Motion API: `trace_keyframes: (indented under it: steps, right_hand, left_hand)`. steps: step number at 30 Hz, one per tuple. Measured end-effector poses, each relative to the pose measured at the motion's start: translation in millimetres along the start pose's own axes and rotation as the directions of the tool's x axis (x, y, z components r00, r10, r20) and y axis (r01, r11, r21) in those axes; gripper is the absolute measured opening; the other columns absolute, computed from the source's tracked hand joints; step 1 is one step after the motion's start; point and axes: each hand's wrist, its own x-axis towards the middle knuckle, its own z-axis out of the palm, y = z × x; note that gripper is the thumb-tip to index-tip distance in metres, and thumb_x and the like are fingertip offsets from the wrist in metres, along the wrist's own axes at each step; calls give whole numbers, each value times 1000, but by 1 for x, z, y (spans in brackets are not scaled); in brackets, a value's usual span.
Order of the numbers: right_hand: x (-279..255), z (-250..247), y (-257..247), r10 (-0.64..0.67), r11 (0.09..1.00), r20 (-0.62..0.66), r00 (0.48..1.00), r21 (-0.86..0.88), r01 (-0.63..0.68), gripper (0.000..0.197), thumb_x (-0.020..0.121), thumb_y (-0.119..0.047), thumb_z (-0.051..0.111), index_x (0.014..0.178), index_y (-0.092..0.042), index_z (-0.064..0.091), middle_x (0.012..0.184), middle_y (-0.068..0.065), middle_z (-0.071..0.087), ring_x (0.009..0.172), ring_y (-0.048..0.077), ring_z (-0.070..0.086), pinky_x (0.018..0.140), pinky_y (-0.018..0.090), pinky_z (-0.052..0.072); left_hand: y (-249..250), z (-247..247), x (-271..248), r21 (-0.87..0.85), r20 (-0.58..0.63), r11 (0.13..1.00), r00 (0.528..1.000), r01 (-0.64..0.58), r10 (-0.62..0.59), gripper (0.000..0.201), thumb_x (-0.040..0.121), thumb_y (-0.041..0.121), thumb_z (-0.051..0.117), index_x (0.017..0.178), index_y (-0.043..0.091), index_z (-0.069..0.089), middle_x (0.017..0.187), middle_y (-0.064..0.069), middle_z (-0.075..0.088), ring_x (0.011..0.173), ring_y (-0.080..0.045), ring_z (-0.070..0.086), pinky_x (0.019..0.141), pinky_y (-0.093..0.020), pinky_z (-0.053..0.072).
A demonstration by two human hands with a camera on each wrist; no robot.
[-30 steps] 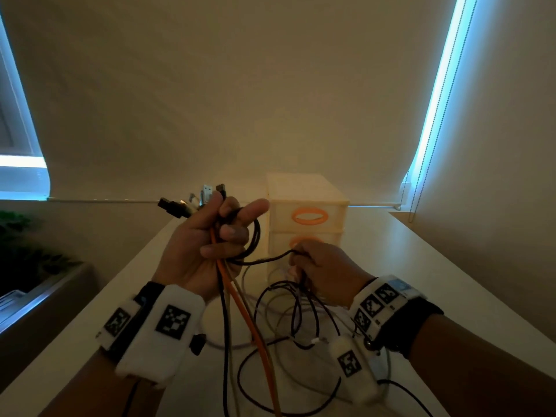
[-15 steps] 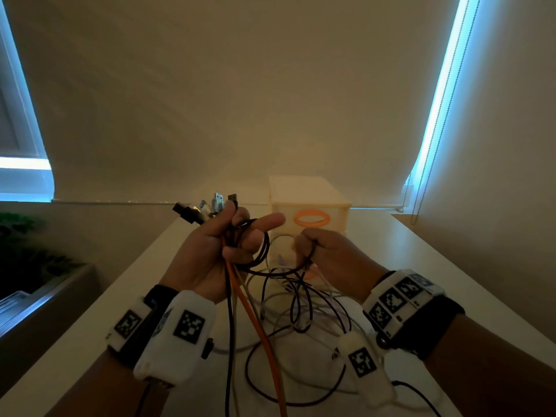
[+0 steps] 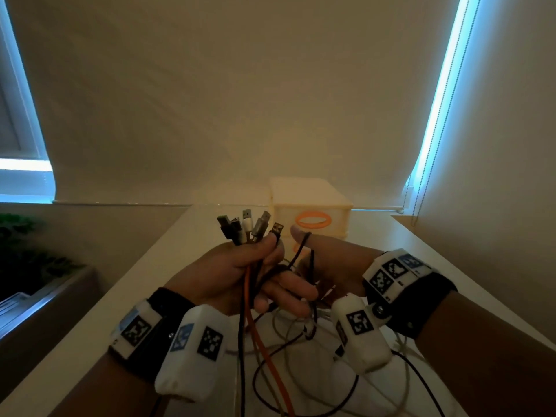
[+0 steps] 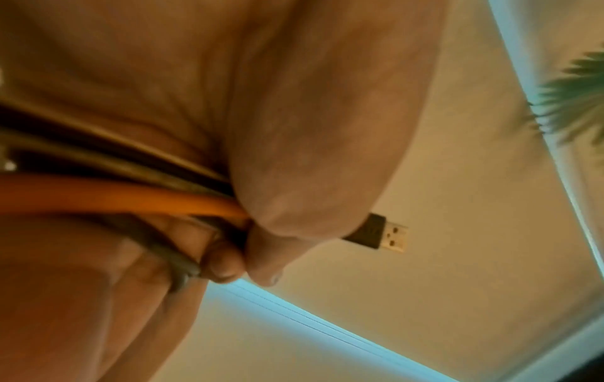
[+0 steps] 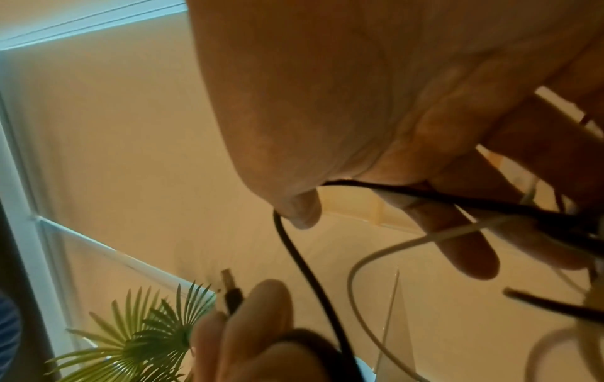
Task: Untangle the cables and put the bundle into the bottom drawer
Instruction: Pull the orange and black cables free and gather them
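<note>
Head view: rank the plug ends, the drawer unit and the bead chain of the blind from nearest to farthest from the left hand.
1. Plug ends: fanned out just above the left hand, which grips their cables.
2. Drawer unit: on the table, behind and slightly right of both hands.
3. Bead chain: hanging by the window edge, far right.
</note>
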Motion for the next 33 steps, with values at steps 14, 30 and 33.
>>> trace_keyframes:
  steps: [14,30,33]
  right_hand:
    - [-35,11,-6,-233,963,-256,938,-197,186,75,85,-83,25,58,-17,49,64,3,56,67,25,56,75,36,49]
    - [-19,29,12,-188,907,-83,979,-398,141,106,73,-94,11,69,-11,76,77,0,71,88,22,64,91,41,48]
    - [-13,37,21,-272,859,-28,962,-457,229,96,82,-86,15,65,-10,70,80,6,70,77,22,64,88,38,51]
  left_hand:
    - [-1,31,8,204,-444,979,893,18,76,34,102,37,46,90,10,61,114,-32,69,101,-44,70,49,-25,50]
    - [1,12,17,44,-559,913,748,-405,359,39,106,40,35,81,11,43,126,-26,67,117,-36,66,79,-37,56]
    - [2,2,17,-37,-586,835,688,-550,427,42,107,41,34,79,11,44,131,-23,65,121,-36,64,83,-35,59]
